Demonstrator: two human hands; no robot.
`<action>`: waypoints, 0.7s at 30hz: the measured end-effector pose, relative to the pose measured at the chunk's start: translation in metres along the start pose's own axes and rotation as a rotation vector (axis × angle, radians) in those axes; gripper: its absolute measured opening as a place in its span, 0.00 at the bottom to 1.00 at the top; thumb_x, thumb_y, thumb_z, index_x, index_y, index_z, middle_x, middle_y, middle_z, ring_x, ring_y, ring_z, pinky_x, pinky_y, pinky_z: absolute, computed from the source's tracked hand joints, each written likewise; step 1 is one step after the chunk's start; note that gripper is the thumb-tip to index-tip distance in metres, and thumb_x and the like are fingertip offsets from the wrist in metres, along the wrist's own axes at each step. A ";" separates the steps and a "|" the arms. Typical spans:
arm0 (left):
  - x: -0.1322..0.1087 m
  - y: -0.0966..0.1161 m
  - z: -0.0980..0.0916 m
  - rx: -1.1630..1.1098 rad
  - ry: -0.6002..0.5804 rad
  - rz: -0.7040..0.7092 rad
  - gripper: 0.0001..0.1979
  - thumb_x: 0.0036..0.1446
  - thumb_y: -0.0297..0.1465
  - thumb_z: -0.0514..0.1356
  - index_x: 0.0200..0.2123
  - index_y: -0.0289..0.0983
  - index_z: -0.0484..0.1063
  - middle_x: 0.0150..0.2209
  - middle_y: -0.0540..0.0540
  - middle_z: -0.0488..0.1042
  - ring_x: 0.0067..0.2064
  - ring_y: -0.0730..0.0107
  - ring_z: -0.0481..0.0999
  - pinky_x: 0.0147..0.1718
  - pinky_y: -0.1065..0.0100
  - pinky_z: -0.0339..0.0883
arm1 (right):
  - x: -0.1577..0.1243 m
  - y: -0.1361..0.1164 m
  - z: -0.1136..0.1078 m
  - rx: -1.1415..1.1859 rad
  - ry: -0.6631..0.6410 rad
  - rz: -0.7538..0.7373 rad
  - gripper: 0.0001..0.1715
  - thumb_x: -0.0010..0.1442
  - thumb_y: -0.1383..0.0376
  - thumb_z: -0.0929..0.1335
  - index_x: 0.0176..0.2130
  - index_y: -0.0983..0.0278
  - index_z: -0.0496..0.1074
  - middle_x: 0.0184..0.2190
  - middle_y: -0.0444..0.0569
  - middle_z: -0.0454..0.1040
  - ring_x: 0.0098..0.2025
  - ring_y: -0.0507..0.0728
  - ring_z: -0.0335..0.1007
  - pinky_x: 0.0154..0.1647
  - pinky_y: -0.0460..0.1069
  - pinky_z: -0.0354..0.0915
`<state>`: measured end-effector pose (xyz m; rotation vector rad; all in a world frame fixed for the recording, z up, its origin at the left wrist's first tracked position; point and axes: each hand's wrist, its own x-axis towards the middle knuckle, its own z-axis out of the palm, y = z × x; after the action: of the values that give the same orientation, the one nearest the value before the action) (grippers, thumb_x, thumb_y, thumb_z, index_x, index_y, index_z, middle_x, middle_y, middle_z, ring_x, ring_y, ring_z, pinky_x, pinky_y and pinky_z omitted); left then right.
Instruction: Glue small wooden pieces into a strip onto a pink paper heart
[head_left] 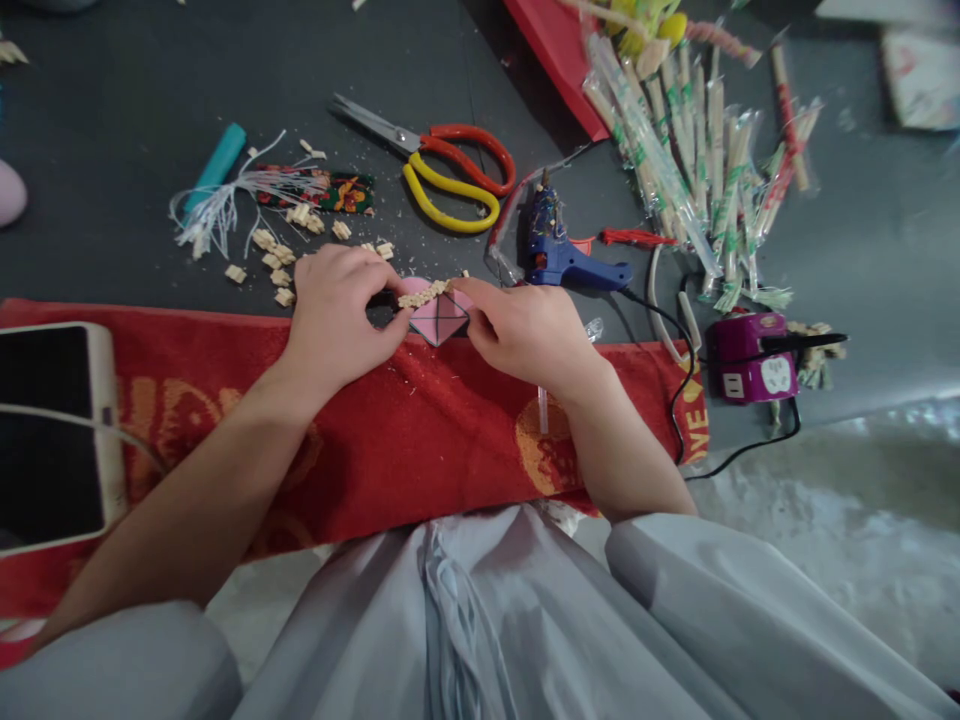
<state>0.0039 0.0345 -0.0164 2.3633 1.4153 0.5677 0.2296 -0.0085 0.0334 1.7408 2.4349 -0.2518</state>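
Between my two hands is a pink heart-shaped piece [438, 322] with dark lines crossing it. A row of small pale straw-coloured bits [424, 295] runs along its upper part. My left hand [341, 305] pinches the heart's left side between thumb and fingers. On the other side my right hand [521, 325] has its fingertips closed at the right edge, with the index finger by the end of the row. Loose pale woven bits [276, 258] lie on the dark table beyond my left hand. A blue glue gun [559, 245] rests beyond my right hand.
Scissors with red and yellow handles [450, 175] lie ahead. Plastic-wrapped straw bundles [697, 160] fill the far right. A purple power socket [756, 360] with black cables stands at right. A white-framed tablet [56, 430] lies left on the red towel [420, 430].
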 end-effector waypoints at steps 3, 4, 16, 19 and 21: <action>0.000 0.000 -0.001 0.014 -0.018 0.005 0.05 0.66 0.37 0.61 0.40 0.44 0.76 0.49 0.46 0.84 0.57 0.49 0.78 0.59 0.41 0.68 | 0.000 -0.001 -0.001 -0.010 -0.019 0.000 0.33 0.74 0.67 0.56 0.69 0.62 0.74 0.40 0.55 0.87 0.35 0.58 0.75 0.33 0.53 0.47; 0.000 0.001 -0.001 0.018 -0.018 0.006 0.06 0.67 0.37 0.61 0.41 0.43 0.76 0.49 0.46 0.84 0.57 0.49 0.78 0.59 0.41 0.68 | 0.000 -0.001 -0.001 -0.009 -0.023 0.000 0.33 0.74 0.67 0.56 0.68 0.62 0.74 0.39 0.55 0.87 0.35 0.58 0.75 0.33 0.53 0.47; -0.001 -0.003 0.002 0.011 0.007 0.013 0.05 0.66 0.38 0.60 0.40 0.45 0.75 0.47 0.48 0.84 0.56 0.49 0.78 0.58 0.41 0.68 | 0.001 0.000 0.000 0.001 0.000 -0.009 0.32 0.73 0.66 0.56 0.67 0.63 0.75 0.39 0.55 0.87 0.34 0.58 0.74 0.33 0.53 0.47; 0.000 -0.002 0.001 0.014 -0.005 0.003 0.05 0.64 0.37 0.61 0.40 0.45 0.76 0.47 0.47 0.84 0.57 0.48 0.79 0.58 0.41 0.68 | 0.000 -0.001 0.000 0.001 -0.001 -0.006 0.32 0.74 0.66 0.56 0.67 0.62 0.75 0.40 0.55 0.87 0.35 0.58 0.75 0.33 0.53 0.47; 0.000 -0.002 0.002 0.004 -0.002 -0.005 0.04 0.64 0.36 0.62 0.40 0.46 0.76 0.47 0.47 0.84 0.58 0.47 0.79 0.59 0.41 0.68 | 0.000 -0.001 -0.001 -0.004 -0.012 -0.005 0.32 0.74 0.67 0.56 0.67 0.63 0.75 0.40 0.55 0.87 0.36 0.58 0.76 0.33 0.53 0.47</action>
<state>0.0036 0.0352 -0.0185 2.3624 1.4220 0.5612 0.2283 -0.0083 0.0347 1.7268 2.4299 -0.2570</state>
